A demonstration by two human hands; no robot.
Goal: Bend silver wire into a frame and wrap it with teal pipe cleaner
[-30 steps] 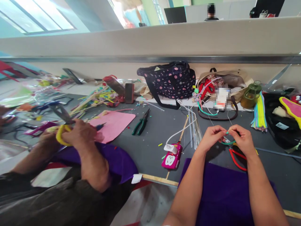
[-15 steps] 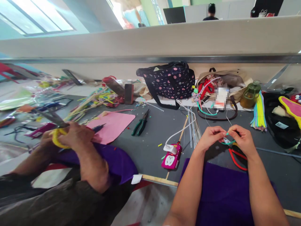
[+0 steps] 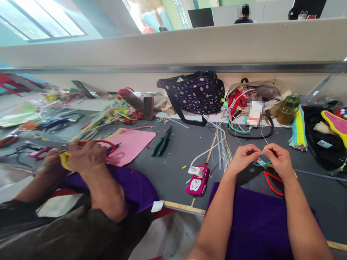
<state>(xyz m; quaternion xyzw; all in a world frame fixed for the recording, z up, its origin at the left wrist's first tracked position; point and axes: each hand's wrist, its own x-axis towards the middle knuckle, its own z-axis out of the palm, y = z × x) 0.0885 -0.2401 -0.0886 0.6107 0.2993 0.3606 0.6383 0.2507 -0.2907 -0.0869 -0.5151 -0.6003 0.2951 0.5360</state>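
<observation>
Fingertips of left hand [image 3: 244, 156] and right hand [image 3: 279, 159] pinch a thin teal wire [image 3: 260, 164]: light, bendy, slippery; best taken near its ends. Red pliers [image 3: 272, 181] lie at six o'clock.

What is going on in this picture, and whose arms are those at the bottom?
The picture comes from a camera worn on a person's head, looking down at a dark grey craft table. The two bare arms at the bottom right belong to that person. Their left hand and right hand pinch a thin teal fuzzy wire between the fingertips. Under the hands lie red-handled pliers, and a purple cloth covers the lap. Nearby are a pink phone-like gadget with a white cable, green-handled pliers, a pink felt sheet and a dark bag with pink dots. The arms on the left belong to another person, who is holding something yellow.
</observation>
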